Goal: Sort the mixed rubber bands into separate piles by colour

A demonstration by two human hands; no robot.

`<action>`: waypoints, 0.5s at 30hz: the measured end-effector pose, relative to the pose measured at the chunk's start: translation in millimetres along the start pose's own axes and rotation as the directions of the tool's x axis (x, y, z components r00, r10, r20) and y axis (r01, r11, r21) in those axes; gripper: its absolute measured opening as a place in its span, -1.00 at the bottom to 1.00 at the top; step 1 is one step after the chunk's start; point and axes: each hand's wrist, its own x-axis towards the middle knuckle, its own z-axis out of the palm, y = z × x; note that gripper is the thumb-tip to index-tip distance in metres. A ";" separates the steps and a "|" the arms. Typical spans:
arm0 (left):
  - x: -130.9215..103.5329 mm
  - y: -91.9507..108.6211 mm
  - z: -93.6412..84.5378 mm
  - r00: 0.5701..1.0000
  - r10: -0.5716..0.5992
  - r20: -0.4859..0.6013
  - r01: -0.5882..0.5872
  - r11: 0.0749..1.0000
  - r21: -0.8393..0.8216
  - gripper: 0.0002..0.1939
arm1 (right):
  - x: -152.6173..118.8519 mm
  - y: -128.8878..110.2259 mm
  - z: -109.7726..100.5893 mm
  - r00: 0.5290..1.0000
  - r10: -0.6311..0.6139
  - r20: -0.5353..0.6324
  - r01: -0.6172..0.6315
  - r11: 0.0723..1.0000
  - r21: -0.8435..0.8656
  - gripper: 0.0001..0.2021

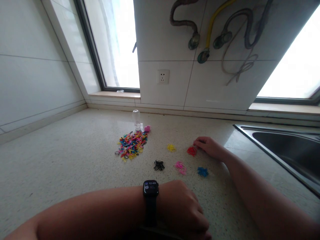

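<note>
My right hand (206, 145) reaches to the far side of the counter, its thumb and fingertips pressed together at the edge of a red pile of small rubber bands (192, 151). Whatever is between those fingertips is too small to make out. Across the front lies my left forearm with a black watch (151, 188). My left hand (182, 208) is curled into a loose fist, back upward, apart from the piles. Sorted rubber bands lie in small heaps: yellow (171, 147), black (159, 165), pink (180, 168) and blue (202, 172). A larger mixed-colour pile (132, 145) is farther left.
Behind the mixed pile stands a clear bottle (136, 119), beside a pink cap (147, 128). A metal sink (246, 133) is set into the speckled counter (82, 160) at the right. The tiled wall holds a socket (163, 77) and hoses (212, 23).
</note>
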 end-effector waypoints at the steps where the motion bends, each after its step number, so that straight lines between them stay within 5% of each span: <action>1: 0.2 -0.2 -0.6 1.000 -0.001 0.002 0.001 1.000 -0.002 -0.57 | -0.1 -0.8 0.0 1.000 -0.007 -0.001 0.007 1.000 0.001 -0.64; 10: 3.1 0.0 -3.0 0.995 -0.002 0.099 0.002 1.000 -0.004 -0.57 | -6.5 -24.9 9.6 0.993 -0.113 -0.043 0.111 0.993 -0.027 -0.66; 15: 2.3 -1.6 -0.8 0.997 0.024 0.077 -0.025 1.000 0.003 -0.56 | -11.5 -68.8 23.4 0.974 -0.211 -0.085 0.210 0.977 -0.021 -0.72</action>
